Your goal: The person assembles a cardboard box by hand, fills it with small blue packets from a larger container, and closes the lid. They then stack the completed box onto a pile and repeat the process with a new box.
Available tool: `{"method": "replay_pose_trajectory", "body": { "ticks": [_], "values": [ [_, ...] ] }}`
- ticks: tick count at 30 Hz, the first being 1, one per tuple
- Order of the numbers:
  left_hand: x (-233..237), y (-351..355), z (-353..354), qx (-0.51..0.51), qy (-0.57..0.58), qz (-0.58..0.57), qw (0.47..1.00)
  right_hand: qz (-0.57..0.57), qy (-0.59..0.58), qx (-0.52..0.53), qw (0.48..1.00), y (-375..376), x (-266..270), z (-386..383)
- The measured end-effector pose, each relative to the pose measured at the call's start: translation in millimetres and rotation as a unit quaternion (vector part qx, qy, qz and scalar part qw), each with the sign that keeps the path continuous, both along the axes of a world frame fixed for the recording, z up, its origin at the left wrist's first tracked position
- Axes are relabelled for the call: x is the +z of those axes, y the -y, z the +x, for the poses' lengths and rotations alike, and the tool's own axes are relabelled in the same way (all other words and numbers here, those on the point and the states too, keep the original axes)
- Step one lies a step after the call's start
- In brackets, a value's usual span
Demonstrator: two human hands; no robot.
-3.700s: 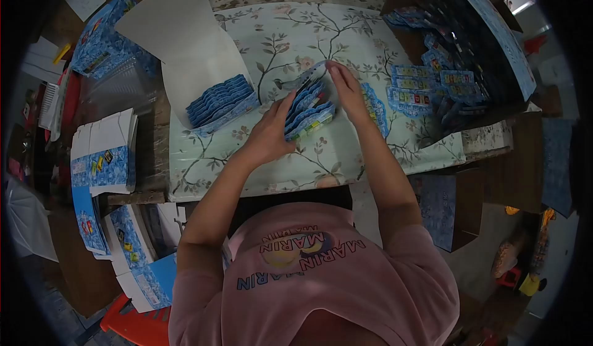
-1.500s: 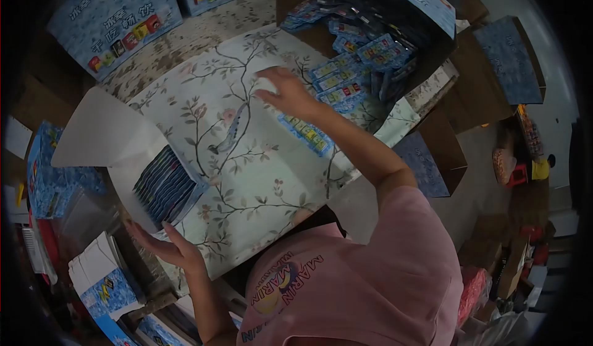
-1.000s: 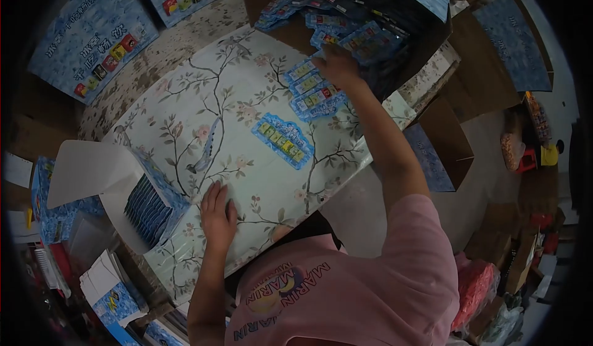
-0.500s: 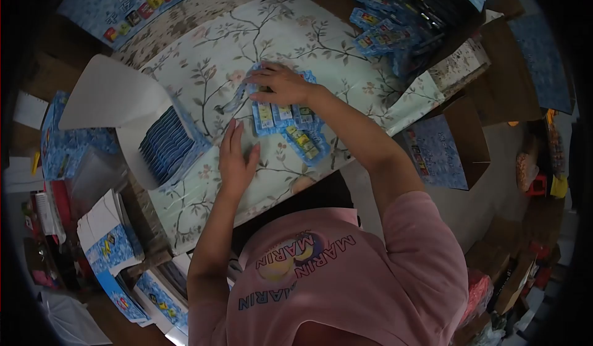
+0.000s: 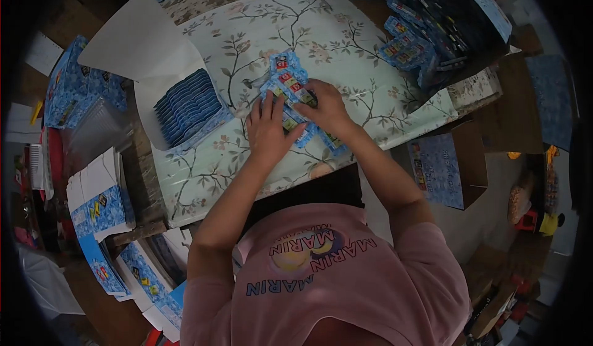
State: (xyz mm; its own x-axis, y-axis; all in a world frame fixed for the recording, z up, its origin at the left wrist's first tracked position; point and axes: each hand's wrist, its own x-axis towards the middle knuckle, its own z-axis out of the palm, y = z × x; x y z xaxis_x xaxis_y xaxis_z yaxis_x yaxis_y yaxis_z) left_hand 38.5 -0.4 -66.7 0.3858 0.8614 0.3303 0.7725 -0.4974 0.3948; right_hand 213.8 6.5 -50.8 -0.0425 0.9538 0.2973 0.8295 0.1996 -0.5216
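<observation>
Left hand (image 5: 267, 130): lies flat with fingers stretched and slightly spread, fingertips resting on the near edge of the blue packets; nothing is clasped.
Right hand (image 5: 327, 108): curved over the right side of the same cluster, knuckles up; whether the fingers pinch a packet cannot be told.
Blue packets (image 5: 285, 77): a loose, overlapping cluster with coloured squares printed on them, on the table in front of the person, partly under both hands.
Table (image 5: 346, 43): covered with a pale cloth printed with branches and flowers.
White box (image 5: 148, 49): open, lid flap raised, left of the hands, holding a row of blue packets on edge.
Carton (image 5: 475, 12): far right corner, more blue packets spilling from it.
Flat box blanks (image 5: 99, 198): stacked at the left, off the table.
</observation>
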Motion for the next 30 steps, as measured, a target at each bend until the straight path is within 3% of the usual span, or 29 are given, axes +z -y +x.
{"method": "replay_pose_trajectory", "body": {
  "ticks": [1, 5, 7, 8, 10, 14, 17, 19, 22, 23, 25, 26, 30],
  "values": [
    [2, 6, -4, 0.003, -0.005, 0.001, 1.0, -0.105, -0.104, 0.033, 0.988, -6, 11, -4],
    [14, 35, -28, 0.003, -0.03, -0.054, 0.998, -0.114, -0.077, 0.128, 0.982, -26, 16, 1],
    [22, 38, -40, -0.015, -0.044, -0.086, 0.995, -0.207, -0.19, 0.185, 0.942, -29, 22, 6],
    [25, 39, -43, -0.023, -0.025, -0.09, 0.995, -0.21, -0.188, 0.19, 0.94, -28, 21, 7],
    [24, 42, -46, -0.027, -0.003, -0.098, 0.995, -0.066, 0.051, 0.059, 0.995, -24, 18, 9],
    [26, 35, -41, -0.068, -0.007, -0.079, 0.994, -0.075, 0.134, 0.016, 0.988, -11, 5, -16],
    [33, 32, -37, -0.053, -0.034, -0.132, 0.989, -0.09, 0.065, 0.05, 0.993, -12, 10, -23],
    [34, 31, -37, -0.044, -0.053, -0.158, 0.985, -0.187, -0.186, 0.087, 0.961, -23, 14, -19],
    [33, 30, -37, -0.023, -0.067, -0.166, 0.984, -0.133, -0.384, 0.002, 0.913, -57, -1, 4],
    [33, 30, -36, -0.016, -0.064, -0.169, 0.983, -0.134, -0.384, 0.004, 0.913, -69, -7, 11],
    [35, 29, -35, -0.011, -0.061, -0.169, 0.984, -0.179, -0.461, -0.085, 0.865, -83, -5, 17],
    [38, 27, -33, -0.013, -0.075, -0.186, 0.98, -0.309, -0.38, -0.098, 0.866, -82, 6, 19],
    [48, 19, -32, -0.021, -0.106, -0.212, 0.971, -0.352, -0.26, -0.11, 0.893, -104, 1, 0]
  ]
}}
